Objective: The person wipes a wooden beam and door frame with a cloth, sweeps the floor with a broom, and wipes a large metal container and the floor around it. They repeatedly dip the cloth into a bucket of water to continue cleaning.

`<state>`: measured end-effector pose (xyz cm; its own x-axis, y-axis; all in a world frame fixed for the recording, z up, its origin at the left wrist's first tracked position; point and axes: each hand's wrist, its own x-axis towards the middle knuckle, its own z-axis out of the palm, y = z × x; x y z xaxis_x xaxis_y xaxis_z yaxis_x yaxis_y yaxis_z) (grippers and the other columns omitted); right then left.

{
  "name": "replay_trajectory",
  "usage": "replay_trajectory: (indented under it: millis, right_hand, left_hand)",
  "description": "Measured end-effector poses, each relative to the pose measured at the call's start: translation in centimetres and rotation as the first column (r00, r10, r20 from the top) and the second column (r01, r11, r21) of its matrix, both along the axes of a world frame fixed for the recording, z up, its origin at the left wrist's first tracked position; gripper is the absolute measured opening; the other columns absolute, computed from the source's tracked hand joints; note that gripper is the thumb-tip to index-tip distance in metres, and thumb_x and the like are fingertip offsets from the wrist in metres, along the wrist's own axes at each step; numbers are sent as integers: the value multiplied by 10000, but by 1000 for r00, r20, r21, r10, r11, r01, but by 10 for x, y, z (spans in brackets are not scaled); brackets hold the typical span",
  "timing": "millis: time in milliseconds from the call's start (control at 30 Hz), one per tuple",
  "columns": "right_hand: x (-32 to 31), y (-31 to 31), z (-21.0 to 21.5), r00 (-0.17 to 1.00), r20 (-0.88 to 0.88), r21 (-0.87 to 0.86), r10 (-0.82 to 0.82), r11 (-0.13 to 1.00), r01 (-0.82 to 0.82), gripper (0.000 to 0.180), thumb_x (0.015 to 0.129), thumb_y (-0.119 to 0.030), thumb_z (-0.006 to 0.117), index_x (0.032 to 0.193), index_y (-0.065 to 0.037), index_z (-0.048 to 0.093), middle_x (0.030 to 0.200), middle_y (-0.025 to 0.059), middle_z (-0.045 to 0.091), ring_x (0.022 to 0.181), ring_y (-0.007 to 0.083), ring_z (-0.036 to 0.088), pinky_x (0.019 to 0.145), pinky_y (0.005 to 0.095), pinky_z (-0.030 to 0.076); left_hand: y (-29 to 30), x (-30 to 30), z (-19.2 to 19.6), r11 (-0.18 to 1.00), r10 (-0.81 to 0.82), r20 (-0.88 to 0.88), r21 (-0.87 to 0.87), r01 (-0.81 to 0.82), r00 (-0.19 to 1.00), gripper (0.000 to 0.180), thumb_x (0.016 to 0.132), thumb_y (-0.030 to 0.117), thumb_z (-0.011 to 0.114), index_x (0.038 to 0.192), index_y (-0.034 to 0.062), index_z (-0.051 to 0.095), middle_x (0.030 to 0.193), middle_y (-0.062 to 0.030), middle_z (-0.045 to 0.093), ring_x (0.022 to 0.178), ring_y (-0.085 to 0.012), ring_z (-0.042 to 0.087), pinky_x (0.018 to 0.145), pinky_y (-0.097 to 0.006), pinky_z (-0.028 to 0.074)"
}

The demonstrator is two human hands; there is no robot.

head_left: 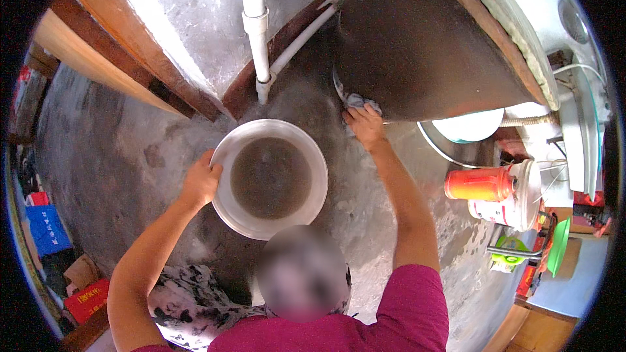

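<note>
A round white basin (317, 156) stands on the grey floor, with murky brownish water (270, 179) inside. My left hand (201, 184) is closed on the basin's left rim, thumb uppermost. Farther off and to the right, my right hand (366, 127) has its fingers closed around a crumpled grey cloth (361, 102). It holds this cloth low down, at the bottom edge of a large dark brown panel (430, 45), close to the floor. Part of the cloth is hidden by the fingers.
A white pipe (253, 10) runs down to the floor beyond the basin. Wooden boards (120, 52) lean at the far left. An orange-red container (479, 184) and a white bucket (525, 205) are on the right. Blue (47, 229) and red (89, 300) boxes are on the left.
</note>
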<state>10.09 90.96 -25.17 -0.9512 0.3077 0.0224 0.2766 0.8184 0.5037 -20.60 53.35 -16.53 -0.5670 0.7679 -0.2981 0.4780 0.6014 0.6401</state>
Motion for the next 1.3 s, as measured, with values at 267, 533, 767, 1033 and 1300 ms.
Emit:
replay_trajectory:
  millis: [267, 533, 767, 1033, 1300]
  right_hand:
    - [23, -11, 266, 691, -634, 385, 348, 916, -107, 592, 744, -58, 598, 1292, -267, 678, 1263, 27, 601, 1168, 293, 581, 1006, 483, 451]
    - [-83, -17, 252, 752, -614, 431, 240, 900, 65, 435, 831, -125, 605, 1230, -270, 697, 1220, -15, 657, 1129, 209, 644, 900, 323, 518]
    - [-194, 62, 83, 993, 81, 205, -83, 977, 65, 273, 947, -167, 534, 1191, -93, 630, 1121, 48, 656, 1114, 197, 595, 1064, 423, 332]
    - [-148, 32, 3, 887, 461, 130, 21, 987, -91, 396, 988, -250, 492, 1341, -88, 573, 1283, 65, 624, 1259, 211, 532, 1136, 466, 276]
    - [11, 31, -34, 642, 729, 183, 237, 836, -517, 472, 940, -285, 580, 1353, -58, 561, 1371, 100, 578, 1316, 270, 488, 1139, 442, 308]
  left_hand:
    - [4, 17, 27, 991, 104, -62, -74, -108, 993, 455, 906, 249, 545, 1331, 88, 554, 1273, -246, 582, 1130, -452, 598, 963, -498, 488]
    - [4, 21, 5, 944, 290, 166, 109, -310, 942, 477, 878, 231, 607, 1312, 36, 566, 1276, -240, 577, 1188, -380, 567, 1032, -437, 439]
    - [24, 30, 26, 963, 268, -50, 44, -266, 962, 361, 900, 171, 591, 1234, 35, 601, 1126, -210, 675, 1056, -378, 657, 933, -459, 502]
    - [9, 33, 18, 952, 305, -93, 62, -300, 948, 312, 893, 164, 582, 1190, 70, 608, 1129, -200, 652, 1034, -404, 638, 894, -472, 510]
    - [12, 34, 17, 964, 257, -91, 101, -248, 962, 298, 894, 166, 591, 1184, 96, 601, 1130, -177, 626, 1031, -404, 627, 872, -490, 517]
